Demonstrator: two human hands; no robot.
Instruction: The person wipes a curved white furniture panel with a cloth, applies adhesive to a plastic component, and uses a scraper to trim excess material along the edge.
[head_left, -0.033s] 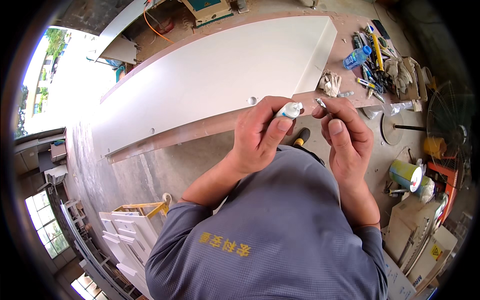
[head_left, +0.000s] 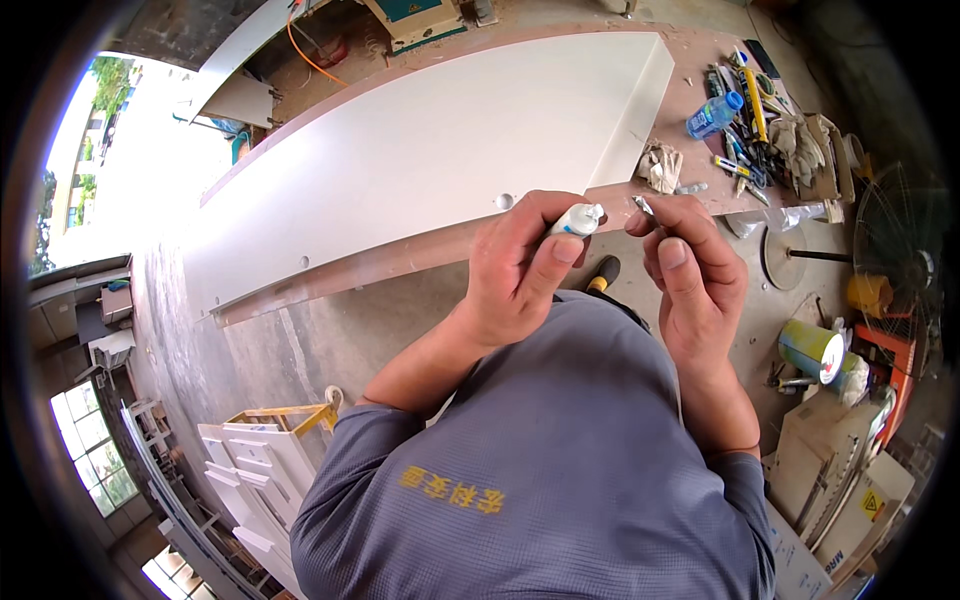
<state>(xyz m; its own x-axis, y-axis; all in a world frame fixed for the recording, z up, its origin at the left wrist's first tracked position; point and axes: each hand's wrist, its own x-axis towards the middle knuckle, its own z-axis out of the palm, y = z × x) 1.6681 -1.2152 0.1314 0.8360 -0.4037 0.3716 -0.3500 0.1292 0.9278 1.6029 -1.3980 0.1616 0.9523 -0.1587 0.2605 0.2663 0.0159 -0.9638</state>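
A small white tube [head_left: 577, 220] is held up just off the near edge of the long white panel [head_left: 430, 140], toward that panel's right end, with its narrow tip exposed. The person's left hand [head_left: 512, 270] is wrapped around it, thumb pressed along the side. The right hand [head_left: 698, 285], a little farther right along the panel's near side, pinches a small silvery piece [head_left: 642, 206] between thumb and fingers; I can't make out exactly what it is. The two hands are apart, with a narrow gap between tube and piece.

The panel lies flat on a pinkish desk [head_left: 678, 105], and round holes run along its near edge. Just beyond the panel's right end sits a crumpled cloth [head_left: 660, 167], and past that a blue plastic bottle [head_left: 712, 116] leans among scattered hand tools [head_left: 755, 105]. Well to the right of the panel stands a large fan [head_left: 905, 265], with a paint tin [head_left: 812, 350] nearer the person's side of it.
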